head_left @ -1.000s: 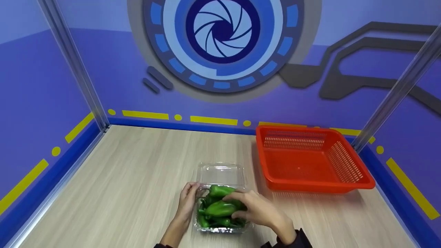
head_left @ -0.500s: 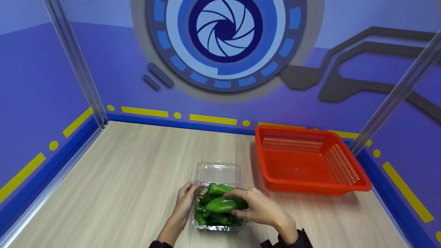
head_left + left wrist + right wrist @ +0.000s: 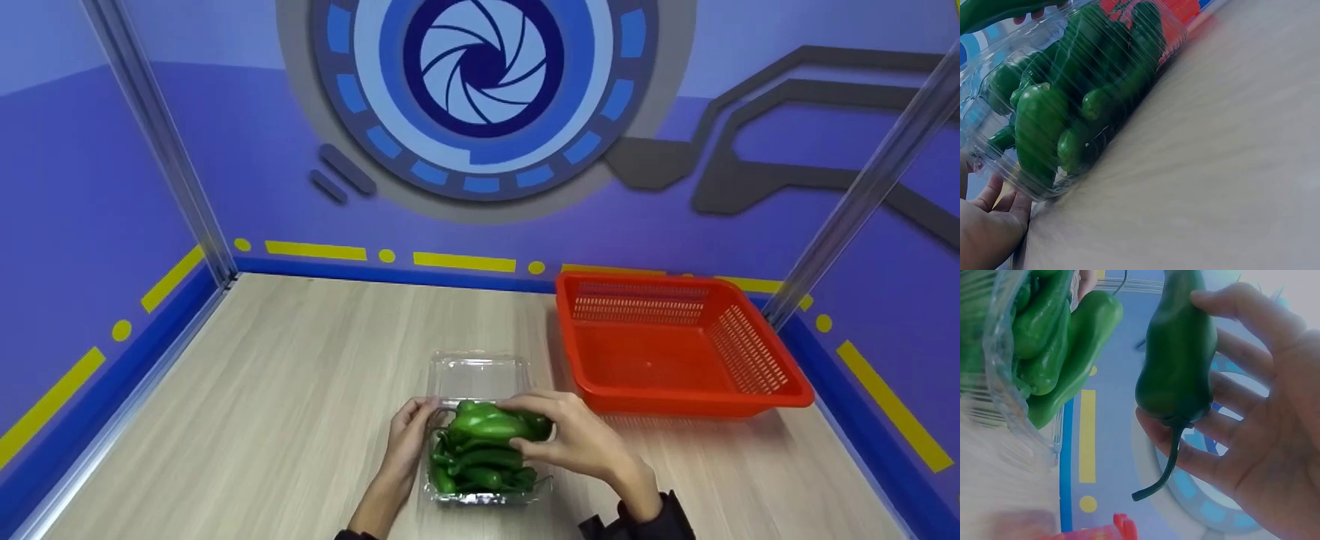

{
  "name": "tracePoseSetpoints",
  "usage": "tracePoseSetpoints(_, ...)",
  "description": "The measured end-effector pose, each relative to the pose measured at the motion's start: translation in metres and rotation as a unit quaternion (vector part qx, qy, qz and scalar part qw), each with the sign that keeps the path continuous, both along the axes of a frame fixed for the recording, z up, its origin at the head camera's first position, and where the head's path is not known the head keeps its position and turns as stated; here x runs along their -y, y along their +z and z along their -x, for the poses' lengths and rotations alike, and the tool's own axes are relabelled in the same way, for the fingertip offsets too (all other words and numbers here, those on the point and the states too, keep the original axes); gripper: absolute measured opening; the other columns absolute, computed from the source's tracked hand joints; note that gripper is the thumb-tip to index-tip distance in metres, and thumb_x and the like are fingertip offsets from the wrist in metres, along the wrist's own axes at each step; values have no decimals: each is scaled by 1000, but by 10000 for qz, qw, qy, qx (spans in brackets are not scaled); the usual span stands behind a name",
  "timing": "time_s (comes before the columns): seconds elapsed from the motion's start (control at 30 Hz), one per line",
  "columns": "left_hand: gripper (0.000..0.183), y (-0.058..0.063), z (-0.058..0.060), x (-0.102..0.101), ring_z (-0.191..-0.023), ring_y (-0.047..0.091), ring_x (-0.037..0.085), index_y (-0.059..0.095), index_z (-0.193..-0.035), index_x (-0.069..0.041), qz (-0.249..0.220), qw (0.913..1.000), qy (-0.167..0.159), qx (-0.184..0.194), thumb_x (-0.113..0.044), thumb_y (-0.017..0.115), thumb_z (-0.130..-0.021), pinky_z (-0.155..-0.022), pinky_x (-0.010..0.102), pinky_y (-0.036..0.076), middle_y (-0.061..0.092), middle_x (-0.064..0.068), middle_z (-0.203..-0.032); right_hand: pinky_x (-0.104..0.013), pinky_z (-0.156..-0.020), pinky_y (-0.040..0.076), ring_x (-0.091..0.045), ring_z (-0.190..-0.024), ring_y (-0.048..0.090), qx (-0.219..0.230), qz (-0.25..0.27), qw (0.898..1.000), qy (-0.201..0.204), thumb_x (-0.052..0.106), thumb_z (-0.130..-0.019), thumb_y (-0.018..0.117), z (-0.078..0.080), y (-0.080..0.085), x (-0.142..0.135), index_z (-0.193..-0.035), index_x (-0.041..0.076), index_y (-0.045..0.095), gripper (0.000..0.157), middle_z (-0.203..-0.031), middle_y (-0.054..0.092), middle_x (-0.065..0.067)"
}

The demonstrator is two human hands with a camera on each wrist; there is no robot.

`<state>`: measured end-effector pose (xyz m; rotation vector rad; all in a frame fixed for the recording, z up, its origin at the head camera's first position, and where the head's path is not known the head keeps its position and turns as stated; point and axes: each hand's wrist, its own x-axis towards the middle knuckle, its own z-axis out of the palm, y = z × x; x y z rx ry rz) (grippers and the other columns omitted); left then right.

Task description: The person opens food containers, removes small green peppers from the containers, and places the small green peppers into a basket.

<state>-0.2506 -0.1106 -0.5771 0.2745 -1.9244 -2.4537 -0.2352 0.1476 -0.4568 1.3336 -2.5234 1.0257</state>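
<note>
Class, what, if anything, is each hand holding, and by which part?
The right hand holds a green pepper by its body, not its stem. The left hand grips the clear box by its left edge.

At six o'clock in the head view, an open rectangular box of clear plastic (image 3: 480,382) shines, its walls ribbed; the long green peppers (image 3: 484,459) inside have smooth, glossy skin. The red rectangular plastic basket (image 3: 645,360) at four o'clock is faintly glossy. The pale wood-grain tabletop (image 3: 277,390) at eight looks smooth and satiny. The black cloth sleeve (image 3: 649,525) at five is matt.
</note>
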Motion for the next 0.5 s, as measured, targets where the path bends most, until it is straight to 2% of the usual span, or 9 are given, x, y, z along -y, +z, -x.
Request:
tracePoseSetpoints(0.3,26,-1,0,-1,-99,67,3,61,-107,-1,-49,9999,-13,-117,-27,55,-106,-95,21,55,69,1,-109,-28,-86,61,-10,-101,67,-36,152,9998,-90,18,-90,79,-5,7,-7,-130,16,69,41,-122,73,1)
tracePoseSetpoints(0.5,20,-1,-1,-2,-96,66,4,62,-102,-5,-211,9994,32,-255,-24,57,-105,-91,19,55,69,-3,-104,-27,-82,61,-12,-100,68,-238,256,9993,-135,16,-88,80,-5,11,-11,-129,15,68,43,-122,73,-2)
